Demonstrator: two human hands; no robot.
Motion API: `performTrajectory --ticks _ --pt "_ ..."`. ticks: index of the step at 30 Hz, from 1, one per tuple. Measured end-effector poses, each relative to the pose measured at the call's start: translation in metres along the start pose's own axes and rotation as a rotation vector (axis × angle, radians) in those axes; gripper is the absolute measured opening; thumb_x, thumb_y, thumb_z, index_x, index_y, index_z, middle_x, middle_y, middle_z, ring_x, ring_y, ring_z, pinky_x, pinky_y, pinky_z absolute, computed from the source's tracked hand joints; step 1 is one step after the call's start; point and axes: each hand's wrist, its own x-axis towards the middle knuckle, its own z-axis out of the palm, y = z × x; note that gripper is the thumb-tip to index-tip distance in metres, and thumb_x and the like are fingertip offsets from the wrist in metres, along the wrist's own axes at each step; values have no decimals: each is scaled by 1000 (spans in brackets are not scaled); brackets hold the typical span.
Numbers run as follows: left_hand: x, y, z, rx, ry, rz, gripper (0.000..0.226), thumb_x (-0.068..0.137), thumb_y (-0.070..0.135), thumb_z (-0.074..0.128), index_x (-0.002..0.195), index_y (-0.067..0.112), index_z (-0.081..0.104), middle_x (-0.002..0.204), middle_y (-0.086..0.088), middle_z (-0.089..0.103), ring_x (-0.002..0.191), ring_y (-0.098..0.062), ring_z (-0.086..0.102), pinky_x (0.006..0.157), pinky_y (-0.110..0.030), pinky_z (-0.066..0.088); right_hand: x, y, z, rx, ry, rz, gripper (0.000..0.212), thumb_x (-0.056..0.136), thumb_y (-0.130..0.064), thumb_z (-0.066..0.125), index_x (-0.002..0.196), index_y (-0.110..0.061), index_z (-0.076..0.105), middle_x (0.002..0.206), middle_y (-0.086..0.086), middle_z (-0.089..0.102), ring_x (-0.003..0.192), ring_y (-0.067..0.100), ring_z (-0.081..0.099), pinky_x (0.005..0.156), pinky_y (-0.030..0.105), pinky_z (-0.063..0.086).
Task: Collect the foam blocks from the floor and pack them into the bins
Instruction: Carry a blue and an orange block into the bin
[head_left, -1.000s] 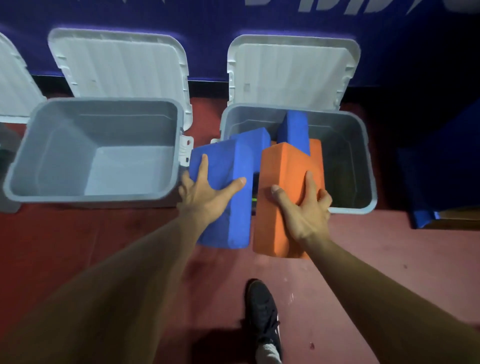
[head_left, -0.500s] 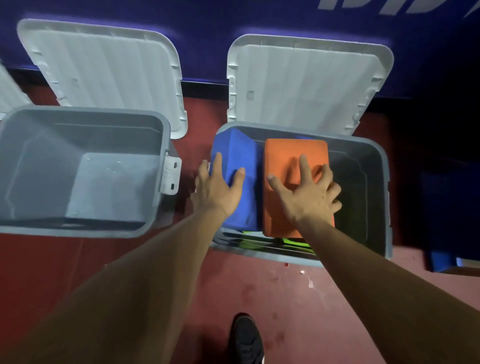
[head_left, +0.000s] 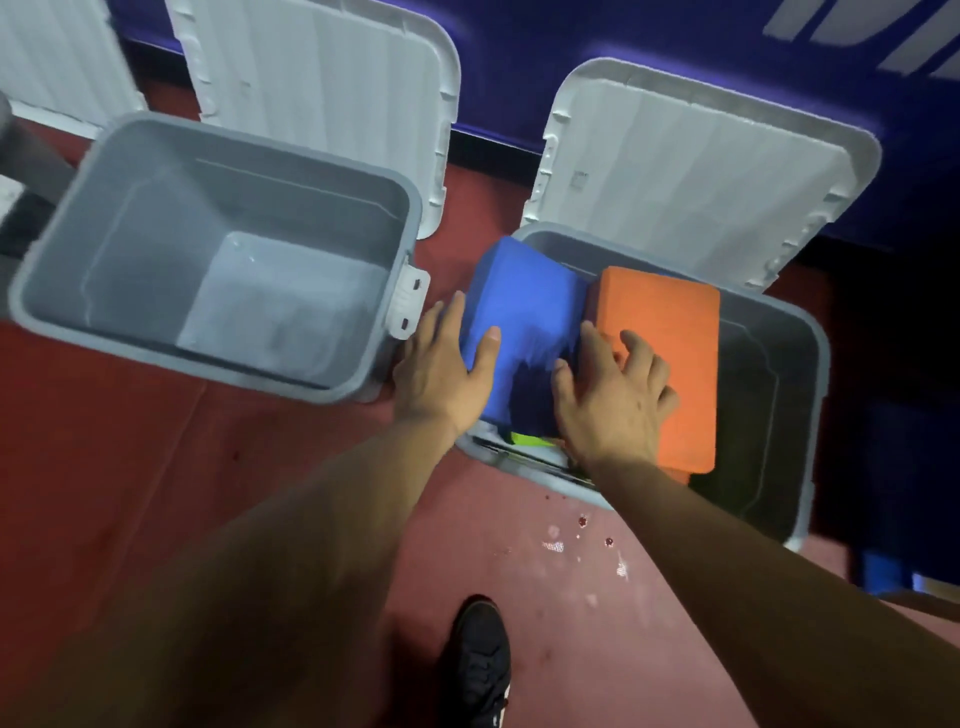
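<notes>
The left hand clasped the blue block, thumb across its top and fingers down its outer side, at the left wall of the grey bin. Just beside it, the right hand lay on the orange block inside that bin, fingers spread, thumb apparently hooked over its shadowed edge.

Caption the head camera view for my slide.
Left hand grips a blue foam block, right hand holds an orange block in the right gray bin.
</notes>
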Motion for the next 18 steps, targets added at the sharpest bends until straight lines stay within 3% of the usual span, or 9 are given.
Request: performTrajectory --ticks 4,8,14,18 --pt "-28 -36 -51 -23 89 56 67 98 59 41 157 28 32 160 1 33 144 -23 35 116 -44 32 -31 -52 7 -29 -29 -107 56 99 -53 48 152 -37 42 157 8 32 143 31 25 112 51 22" --pt "-78 -105 -118 30 204 77 77 90 68 27 155 27 35 159 2 36 144 -21 37 116 -42 30 -88 -134 28 -19 -63 -258 57 99 -52 49 153 -36 41 158 10 33 145 32 24 113 51 21" --pt "-196 -262 -225 21 433 -3 64 98 55 42 150 18 46 153 -9 47 138 -26 48 109 -47 43 -236 -260 89 -9 -252 -597 61 100 -51 47 157 -38 31 163 8 26 149 32 21 116 54 24" --pt "-313 -386 -291 58 450 -187 78 95 72 25 154 23 40 157 -6 41 140 -28 45 109 -48 43 -369 -332 137 -18 -405 -818 66 97 -57 39 159 -38 27 166 9 24 151 35 20 116 56 26"
